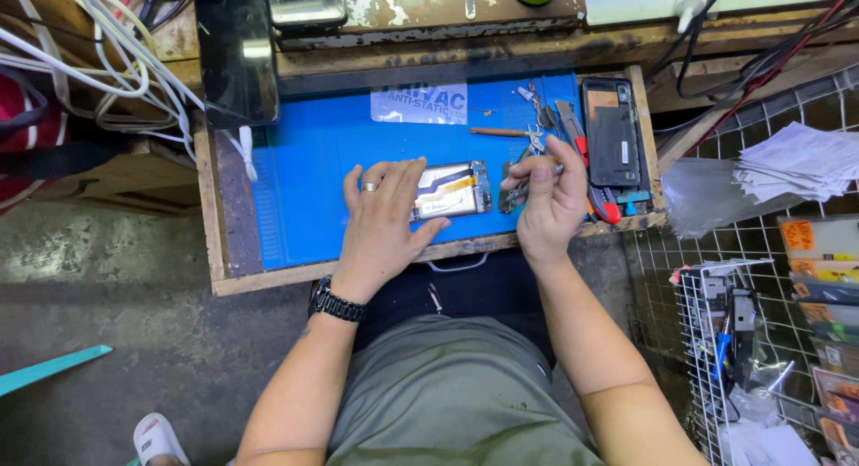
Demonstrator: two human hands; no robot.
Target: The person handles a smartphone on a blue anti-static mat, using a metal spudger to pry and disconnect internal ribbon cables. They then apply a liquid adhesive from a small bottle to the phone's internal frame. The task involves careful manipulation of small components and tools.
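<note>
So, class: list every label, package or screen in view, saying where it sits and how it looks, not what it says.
Label: pale rectangle at the blue mat's far edge.
Opened phone: by the left hand, silver and orange inside.
Dark phone: mat's right side.
Packets: far right, colourful.

- left hand (383, 217) lies flat on the blue mat (313, 166), fingers resting on an opened phone (454, 190) with its insides showing
- right hand (550, 200) pinches a small metal tool (528, 185), tweezers I think, just beside the phone
- black phone back (611, 131) lies at the mat's right edge
- red-handled cutter (598, 190) lies near the right hand
</note>
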